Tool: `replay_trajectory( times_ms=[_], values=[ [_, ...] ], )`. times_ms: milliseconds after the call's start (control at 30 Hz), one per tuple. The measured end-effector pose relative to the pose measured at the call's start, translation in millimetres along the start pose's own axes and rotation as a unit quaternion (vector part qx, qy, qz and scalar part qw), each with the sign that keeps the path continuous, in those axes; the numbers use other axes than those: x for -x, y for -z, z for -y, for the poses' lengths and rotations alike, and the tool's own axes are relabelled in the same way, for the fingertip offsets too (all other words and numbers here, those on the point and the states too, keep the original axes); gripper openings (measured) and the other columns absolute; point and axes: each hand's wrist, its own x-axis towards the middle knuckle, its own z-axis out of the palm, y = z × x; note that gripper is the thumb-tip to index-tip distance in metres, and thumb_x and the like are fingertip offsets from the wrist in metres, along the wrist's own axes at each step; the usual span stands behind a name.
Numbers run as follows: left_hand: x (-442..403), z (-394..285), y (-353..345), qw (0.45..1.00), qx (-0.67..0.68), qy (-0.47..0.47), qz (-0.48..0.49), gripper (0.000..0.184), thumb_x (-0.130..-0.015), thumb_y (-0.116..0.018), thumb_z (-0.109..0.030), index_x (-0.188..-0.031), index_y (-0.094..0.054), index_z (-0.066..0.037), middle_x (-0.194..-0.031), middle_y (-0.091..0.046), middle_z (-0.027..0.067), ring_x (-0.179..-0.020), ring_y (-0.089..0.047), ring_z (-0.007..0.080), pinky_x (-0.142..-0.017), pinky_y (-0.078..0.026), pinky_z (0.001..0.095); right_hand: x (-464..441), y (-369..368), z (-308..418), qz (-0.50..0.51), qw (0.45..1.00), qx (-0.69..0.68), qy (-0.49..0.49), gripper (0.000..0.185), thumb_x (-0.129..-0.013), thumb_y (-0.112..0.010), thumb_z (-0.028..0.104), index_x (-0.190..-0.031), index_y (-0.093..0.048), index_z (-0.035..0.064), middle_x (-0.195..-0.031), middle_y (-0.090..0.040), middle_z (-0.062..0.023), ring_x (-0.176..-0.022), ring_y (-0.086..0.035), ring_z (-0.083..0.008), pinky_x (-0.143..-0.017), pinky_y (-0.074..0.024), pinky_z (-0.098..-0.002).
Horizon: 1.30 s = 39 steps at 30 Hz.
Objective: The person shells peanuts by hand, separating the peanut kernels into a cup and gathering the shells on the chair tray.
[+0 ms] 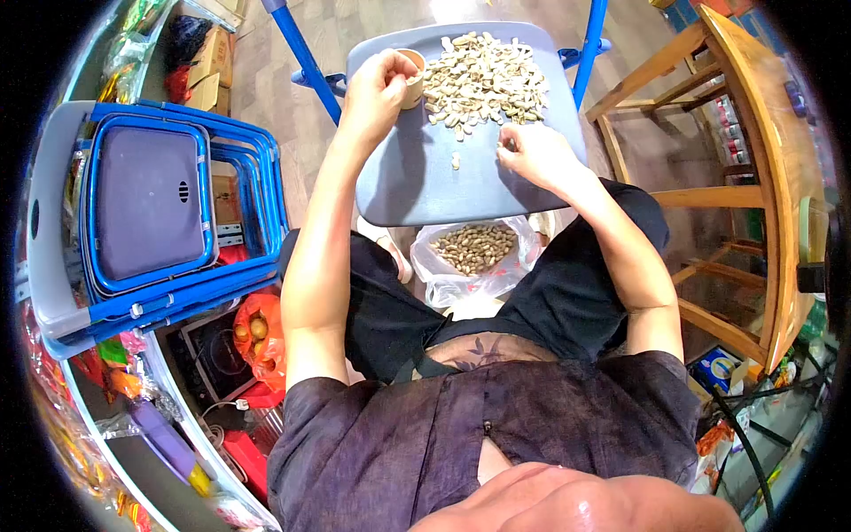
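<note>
Peanuts (487, 80) lie in a heap just beyond the right hand (507, 151), whose fingers are curled, with thumb and fingertips drawn close together; whether they pinch anything, I cannot tell. The left hand (403, 80) is bent over the near left side of a tan cup (414, 92), its fingertips at the rim; I cannot tell whether they grip the cup or hold something small, and what is inside the cup is hidden. The cup stands upright on the grey counter (412, 191), just left of the heap. A single peanut (456, 161) lies apart on the near side, between the two hands. Blue tubes (306, 66) run along both sides of the counter's far part.

Below the near edge, between the person's knees in black trousers (567, 284), a clear plastic bag (434, 266) sits open, with more peanuts in it, browner than those above. Farther out on the left lean folded chairs (146, 204) with blue frames; near them are an orange bag (266, 355) and a black cooktop (213, 355). On the right stands a wooden frame (769, 160), and planked floor (310, 151) shows around the counter
</note>
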Motion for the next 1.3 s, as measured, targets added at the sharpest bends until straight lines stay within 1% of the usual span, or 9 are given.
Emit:
replay_trajectory(
  times_ms=[100,267,567,1033,1100,1133,1167,1233,1300],
  values=[
    [-10,-4,-6,0.96,-0.23,-0.143,-0.077,0.011,-0.081,-0.058,-0.008,-0.088,-0.065,-0.007,-0.086,-0.063,0.0126,-0.084,-0.063,0.0288,-0.076,-0.05,0.0405,-5,-6,-3,-0.04,0.998,0.052,0.002,0.02,-0.079,-0.058,0.023,-0.088,-0.064,0.0063,-0.079,-0.066,-0.0177,-0.081,-0.065,-0.0341,-0.072,-0.0503,-0.045],
    [-7,-7,-17,0.922,-0.36,-0.123,-0.069,0.01,-0.08,-0.063,-0.012,-0.088,-0.067,-0.011,-0.091,-0.063,0.0096,-0.091,-0.059,0.0302,-0.077,-0.051,0.0407,-19,-18,17,-0.097,0.994,0.051,0.031,0.019,-0.084,-0.055,0.024,-0.088,-0.063,0.006,-0.077,-0.065,-0.0183,-0.076,-0.065,-0.0346,-0.068,-0.0509,-0.0479],
    [18,-26,-20,0.94,-0.247,-0.215,-0.099,0.01,-0.082,-0.061,-0.007,-0.09,-0.067,-0.006,-0.093,-0.064,0.0112,-0.09,-0.06,0.0315,-0.08,-0.048,0.0391,-29,-26,20,-0.112,0.985,0.099,0.088,0.025,-0.087,-0.058,0.031,-0.088,-0.062,0.0067,-0.073,-0.065,-0.0165,-0.07,-0.066,-0.0332,-0.063,-0.0517,-0.0459],
    [46,-20,-17,0.966,-0.184,-0.175,-0.045,0.013,-0.082,-0.061,-0.003,-0.094,-0.066,-0.004,-0.088,-0.064,0.0114,-0.08,-0.06,0.0279,-0.074,-0.048,0.0357,-34,-32,15,-0.151,0.979,0.102,0.094,0.021,-0.086,-0.056,0.025,-0.083,-0.063,0.0053,-0.07,-0.064,-0.0173,-0.065,-0.065,-0.0314,-0.058,-0.0507,-0.0426],
    [50,-19,-24,0.972,-0.149,-0.176,-0.042,0.016,-0.083,-0.061,-0.003,-0.098,-0.066,-0.005,-0.084,-0.063,0.01,-0.077,-0.06,0.023,-0.07,-0.048,0.0313,-34,-28,9,-0.133,0.958,-0.235,0.095,0.026,-0.088,-0.055,0.028,-0.089,-0.065,0.0041,-0.067,-0.062,-0.0119,-0.059,-0.06,-0.0242,-0.054,-0.0464,-0.0373],
    [55,-23,-30,0.989,-0.067,-0.128,-0.024,0.015,-0.084,-0.062,-0.006,-0.098,-0.066,-0.005,-0.083,-0.063,0.0106,-0.077,-0.06,0.0247,-0.071,-0.048,0.0332,-30,-21,8,-0.044,0.931,-0.361,0.028,0.03,-0.091,-0.054,0.031,-0.095,-0.066,0.0043,-0.062,-0.052,-0.0013,-0.053,-0.047,-0.0121,-0.048,-0.0367,-0.0281],
    [59,-26,-35,0.997,0.016,-0.079,-0.005,0.014,-0.085,-0.063,-0.009,-0.097,-0.065,-0.004,-0.082,-0.063,0.0113,-0.076,-0.061,0.0264,-0.071,-0.049,0.0351,-24,-15,7,-0.044,0.931,-0.36,0.028,0.03,-0.091,-0.054,0.031,-0.095,-0.066,0.0043,-0.062,-0.052,-0.0013,-0.053,-0.047,-0.0121,-0.048,-0.0367,-0.0281],
    [62,-27,-41,0.997,0.015,-0.08,0.011,0.018,-0.086,-0.063,-0.012,-0.102,-0.065,-0.005,-0.083,-0.062,0.0104,-0.074,-0.061,0.0239,-0.07,-0.049,0.0333,-7,2,17,0.051,0.821,-0.564,-0.078,0.029,-0.093,-0.054,0.032,-0.094,-0.065,0.0056,-0.061,-0.042,0.0064,-0.052,-0.035,-0.0046,-0.046,-0.028,-0.0221],
    [64,-31,-47,0.993,-0.005,-0.105,0.049,0.02,-0.086,-0.064,-0.014,-0.104,-0.064,-0.006,-0.087,-0.061,0.0108,-0.075,-0.061,0.0245,-0.07,-0.049,0.0335,-3,6,17,0.053,0.805,-0.586,-0.074,0.028,-0.094,-0.054,0.034,-0.093,-0.064,0.008,-0.06,-0.039,0.0082,-0.052,-0.031,-0.0023,-0.046,-0.0236,-0.0194]
  ],
)
